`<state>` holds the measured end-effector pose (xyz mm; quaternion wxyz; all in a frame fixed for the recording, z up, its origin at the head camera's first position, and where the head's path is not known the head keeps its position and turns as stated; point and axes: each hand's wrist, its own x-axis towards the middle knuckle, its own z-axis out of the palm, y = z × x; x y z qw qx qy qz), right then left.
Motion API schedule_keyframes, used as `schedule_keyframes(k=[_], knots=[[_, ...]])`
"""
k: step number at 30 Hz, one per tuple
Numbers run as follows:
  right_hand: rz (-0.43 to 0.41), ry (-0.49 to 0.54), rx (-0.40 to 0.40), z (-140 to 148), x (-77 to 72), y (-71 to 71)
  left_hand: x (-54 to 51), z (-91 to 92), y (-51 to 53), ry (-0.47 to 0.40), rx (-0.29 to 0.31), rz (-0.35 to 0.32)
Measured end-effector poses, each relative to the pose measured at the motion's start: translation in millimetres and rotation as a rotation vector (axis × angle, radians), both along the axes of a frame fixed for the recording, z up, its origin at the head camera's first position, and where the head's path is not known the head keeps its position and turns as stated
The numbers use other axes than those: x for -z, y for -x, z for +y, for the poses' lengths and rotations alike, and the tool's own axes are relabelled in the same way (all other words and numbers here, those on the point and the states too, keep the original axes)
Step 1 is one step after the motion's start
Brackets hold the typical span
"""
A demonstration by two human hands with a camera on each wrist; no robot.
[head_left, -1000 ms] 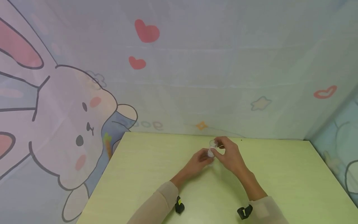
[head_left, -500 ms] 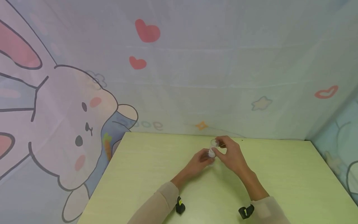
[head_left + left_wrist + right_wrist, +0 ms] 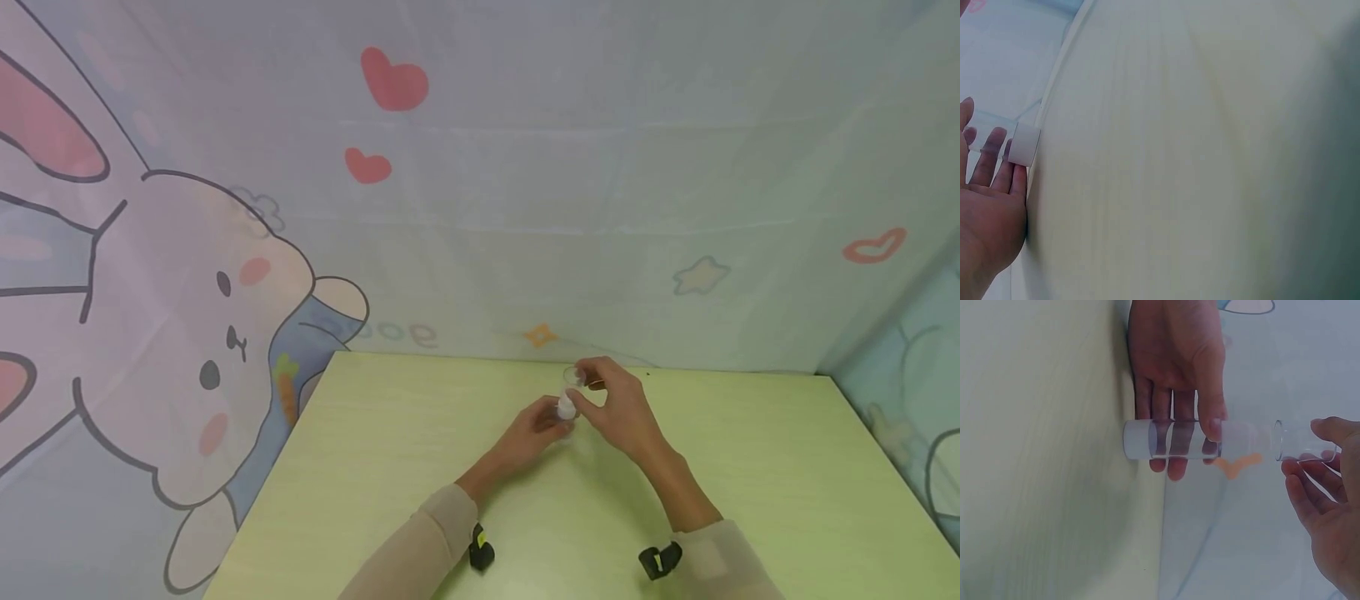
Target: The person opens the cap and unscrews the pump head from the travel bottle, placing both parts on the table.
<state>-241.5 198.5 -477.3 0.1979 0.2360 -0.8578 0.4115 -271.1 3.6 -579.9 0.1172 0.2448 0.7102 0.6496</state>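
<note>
Clear cap (image 3: 1297, 440) slightly higher (right fingers (image 3: 1301, 495) pinching it); left fingers (image 3: 1143, 400) hold bottle (image 3: 1175, 439).

Over there, near the table (image 3: 352, 467)'s far edge, the left hand (image 3: 527, 437) has the bottle (image 3: 1175, 439) from the left; the right hand (image 3: 624, 412), to its right, has the cap (image 3: 1297, 439) just above it. A backdrop (image 3: 540, 183) hangs behind, its rabbit (image 3: 172, 333) to the left.

Upright now, low centre of head view: clear bottle (image 3: 567, 407), white-ended, uncapped; clear cap (image 3: 572, 375) just above it!
</note>
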Motion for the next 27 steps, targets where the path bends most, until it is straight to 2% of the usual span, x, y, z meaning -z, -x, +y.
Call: schedule_keyframes(k=[16,27], knots=[[-0.024,-0.001,0.022,6.0,1.6,1.1,-1.5,1.0,-0.4,-0.016,0.013,-0.013],[-0.053,0.005,0.031,6.9,-0.5,2.2,3.2,-0.6,3.0,-0.01,0.009,-0.012]])
